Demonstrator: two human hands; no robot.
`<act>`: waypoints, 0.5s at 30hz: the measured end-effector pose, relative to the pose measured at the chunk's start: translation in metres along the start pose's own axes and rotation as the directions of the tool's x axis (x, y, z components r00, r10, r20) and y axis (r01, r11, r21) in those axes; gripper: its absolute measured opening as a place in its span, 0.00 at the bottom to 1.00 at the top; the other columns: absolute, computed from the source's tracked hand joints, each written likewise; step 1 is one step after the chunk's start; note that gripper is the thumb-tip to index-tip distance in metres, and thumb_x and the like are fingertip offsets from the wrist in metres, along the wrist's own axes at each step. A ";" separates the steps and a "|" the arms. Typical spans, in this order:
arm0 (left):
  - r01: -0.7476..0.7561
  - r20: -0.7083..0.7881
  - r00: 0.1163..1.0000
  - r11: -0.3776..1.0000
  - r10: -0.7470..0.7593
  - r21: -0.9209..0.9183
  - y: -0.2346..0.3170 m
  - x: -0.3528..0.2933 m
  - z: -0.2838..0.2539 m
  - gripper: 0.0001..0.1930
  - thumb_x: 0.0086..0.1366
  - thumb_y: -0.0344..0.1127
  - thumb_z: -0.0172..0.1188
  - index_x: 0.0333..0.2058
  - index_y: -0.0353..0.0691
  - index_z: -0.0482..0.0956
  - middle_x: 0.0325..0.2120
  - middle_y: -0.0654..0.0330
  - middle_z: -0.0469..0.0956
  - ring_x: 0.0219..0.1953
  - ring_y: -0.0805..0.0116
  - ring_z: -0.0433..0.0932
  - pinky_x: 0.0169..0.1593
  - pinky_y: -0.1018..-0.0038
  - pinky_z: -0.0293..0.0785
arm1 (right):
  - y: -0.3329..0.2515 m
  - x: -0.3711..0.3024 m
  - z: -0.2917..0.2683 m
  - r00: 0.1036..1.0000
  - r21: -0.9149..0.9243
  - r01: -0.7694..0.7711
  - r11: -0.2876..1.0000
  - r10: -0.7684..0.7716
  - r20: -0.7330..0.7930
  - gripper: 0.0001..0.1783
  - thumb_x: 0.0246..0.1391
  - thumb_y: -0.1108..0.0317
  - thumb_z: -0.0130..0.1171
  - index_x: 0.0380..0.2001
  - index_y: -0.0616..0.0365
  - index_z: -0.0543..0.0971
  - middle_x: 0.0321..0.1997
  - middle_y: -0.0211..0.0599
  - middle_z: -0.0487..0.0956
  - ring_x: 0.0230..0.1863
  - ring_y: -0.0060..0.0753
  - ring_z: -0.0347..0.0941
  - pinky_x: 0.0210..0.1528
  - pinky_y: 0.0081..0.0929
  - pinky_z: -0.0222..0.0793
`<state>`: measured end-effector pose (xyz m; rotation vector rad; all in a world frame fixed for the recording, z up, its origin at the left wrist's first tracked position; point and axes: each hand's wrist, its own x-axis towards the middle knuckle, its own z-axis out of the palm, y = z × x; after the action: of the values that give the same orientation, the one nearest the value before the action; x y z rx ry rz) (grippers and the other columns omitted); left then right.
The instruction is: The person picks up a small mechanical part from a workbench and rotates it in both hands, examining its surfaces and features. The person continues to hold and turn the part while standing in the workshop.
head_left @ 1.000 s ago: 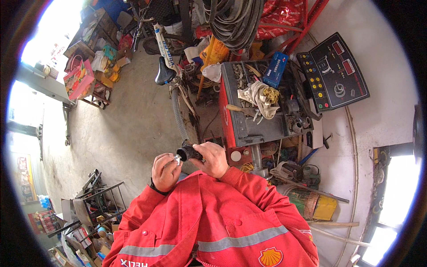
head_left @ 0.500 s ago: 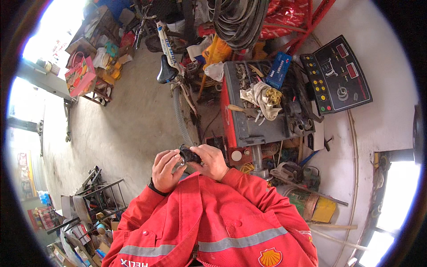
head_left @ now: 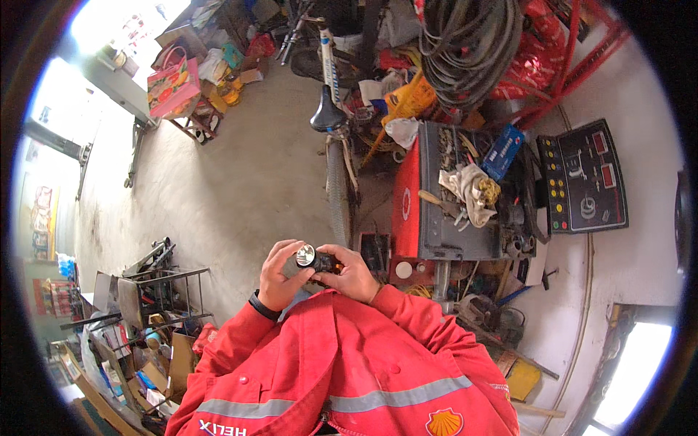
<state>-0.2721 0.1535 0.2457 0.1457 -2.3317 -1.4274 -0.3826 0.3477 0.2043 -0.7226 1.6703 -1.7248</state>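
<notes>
In front of my chest I hold a small black lamp point(head_left: 326, 263) with both hands. Its round silver reflector point(head_left: 305, 254) faces up toward me. My left hand point(head_left: 280, 276) is closed around the reflector end, thumb below it and fingers along the far side. At the other end, my right hand point(head_left: 355, 276) grips the dark body between thumb and fingers. The fingers cover part of the body, so its full shape is hidden. A dark band circles my left wrist, and both arms are in red sleeves.
A bicycle point(head_left: 329, 116) stands ahead. To the right are a red and grey machine cabinet point(head_left: 407, 196) with a cloth point(head_left: 469, 190) on top, and a control panel point(head_left: 585, 178). A metal rack point(head_left: 171, 291) and cardboard boxes point(head_left: 182, 360) lie left. Coiled black belts point(head_left: 471, 51) hang far right.
The lamp has turned so that its reflector now shows face-up. Both hands have moved slightly right in the picture. The surroundings have shifted right and somewhat down as the view turned.
</notes>
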 end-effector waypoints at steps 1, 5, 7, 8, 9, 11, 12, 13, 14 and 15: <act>-0.007 -0.009 1.000 1.000 0.008 0.008 -0.002 -0.002 -0.007 0.29 0.60 0.32 0.78 0.60 0.34 0.81 0.55 0.48 0.83 0.56 0.53 0.83 0.61 0.63 0.79 | 0.000 0.004 0.007 0.999 0.028 -0.040 0.999 0.040 0.022 0.34 0.52 0.63 0.83 0.60 0.59 0.81 0.52 0.45 0.86 0.53 0.40 0.84 0.57 0.36 0.78; 0.060 -0.118 0.990 0.980 -0.084 -0.192 -0.018 -0.017 -0.037 0.23 0.62 0.32 0.76 0.55 0.33 0.82 0.52 0.50 0.82 0.54 0.56 0.82 0.59 0.65 0.79 | 0.002 0.024 0.045 0.997 0.025 -0.026 0.999 0.024 0.067 0.31 0.54 0.64 0.81 0.60 0.59 0.82 0.53 0.44 0.86 0.53 0.38 0.83 0.59 0.36 0.78; 0.062 -0.142 0.987 0.990 -0.080 -0.123 -0.030 -0.026 -0.061 0.19 0.64 0.30 0.75 0.52 0.34 0.83 0.51 0.51 0.82 0.52 0.58 0.82 0.58 0.66 0.78 | 0.001 0.035 0.071 0.990 0.036 -0.077 0.996 0.072 0.122 0.30 0.55 0.64 0.80 0.59 0.60 0.82 0.51 0.42 0.87 0.53 0.31 0.82 0.58 0.34 0.78; 0.060 -0.131 0.988 0.983 -0.084 -0.176 -0.036 -0.031 -0.074 0.19 0.65 0.30 0.75 0.52 0.34 0.82 0.51 0.52 0.82 0.52 0.60 0.82 0.58 0.66 0.78 | 0.000 0.040 0.083 0.989 0.006 -0.068 0.998 0.067 0.136 0.30 0.54 0.65 0.80 0.59 0.60 0.82 0.50 0.42 0.87 0.52 0.31 0.82 0.58 0.33 0.78; 0.069 -0.125 0.987 0.974 -0.098 -0.215 -0.043 -0.035 -0.086 0.18 0.65 0.29 0.74 0.52 0.35 0.82 0.51 0.53 0.82 0.53 0.61 0.82 0.59 0.66 0.78 | -0.001 0.045 0.095 0.987 -0.025 -0.057 0.998 0.061 0.148 0.30 0.54 0.65 0.80 0.59 0.60 0.82 0.49 0.41 0.87 0.51 0.30 0.83 0.57 0.33 0.78; 0.103 -0.114 0.981 0.921 -0.156 -0.376 -0.054 -0.046 -0.110 0.18 0.67 0.30 0.73 0.54 0.36 0.80 0.52 0.54 0.83 0.54 0.64 0.81 0.61 0.66 0.78 | -0.005 0.059 0.118 0.981 -0.118 -0.043 0.992 0.065 0.184 0.29 0.55 0.67 0.79 0.59 0.60 0.82 0.48 0.38 0.87 0.49 0.28 0.83 0.54 0.31 0.80; 0.109 -0.127 0.977 0.918 -0.169 -0.381 -0.058 -0.052 -0.122 0.20 0.69 0.30 0.72 0.56 0.35 0.78 0.52 0.55 0.83 0.56 0.67 0.81 0.62 0.67 0.77 | -0.007 0.067 0.135 0.964 -0.038 -0.162 0.986 0.166 0.207 0.28 0.56 0.69 0.78 0.60 0.60 0.82 0.48 0.34 0.87 0.47 0.26 0.83 0.52 0.28 0.81; 0.180 -0.057 0.972 0.885 -0.226 -0.430 -0.062 -0.058 -0.139 0.20 0.72 0.29 0.69 0.60 0.36 0.75 0.57 0.54 0.81 0.60 0.66 0.79 0.67 0.65 0.74 | -0.008 0.075 0.148 0.949 0.031 -0.193 0.981 0.178 0.262 0.27 0.59 0.72 0.76 0.61 0.61 0.81 0.48 0.31 0.86 0.46 0.24 0.83 0.50 0.26 0.82; 0.170 -0.080 0.973 0.902 -0.219 -0.398 -0.068 -0.064 -0.154 0.20 0.73 0.28 0.68 0.60 0.36 0.74 0.56 0.54 0.82 0.59 0.66 0.80 0.67 0.66 0.74 | -0.010 0.083 0.162 0.947 0.036 -0.131 0.991 0.114 0.299 0.27 0.60 0.73 0.76 0.61 0.61 0.80 0.48 0.31 0.86 0.47 0.23 0.83 0.49 0.26 0.82; 0.160 -0.103 0.972 0.917 -0.211 -0.365 -0.073 -0.068 -0.170 0.20 0.73 0.28 0.67 0.60 0.35 0.74 0.55 0.54 0.82 0.59 0.66 0.81 0.67 0.66 0.75 | -0.010 0.093 0.176 0.939 0.031 -0.122 0.992 0.105 0.327 0.27 0.61 0.74 0.75 0.62 0.61 0.79 0.48 0.32 0.86 0.47 0.23 0.83 0.49 0.26 0.82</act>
<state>-0.1530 -0.0025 0.2302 0.3601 -1.9518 -1.8422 -0.3113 0.1623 0.2200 -0.8205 1.4076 -1.4708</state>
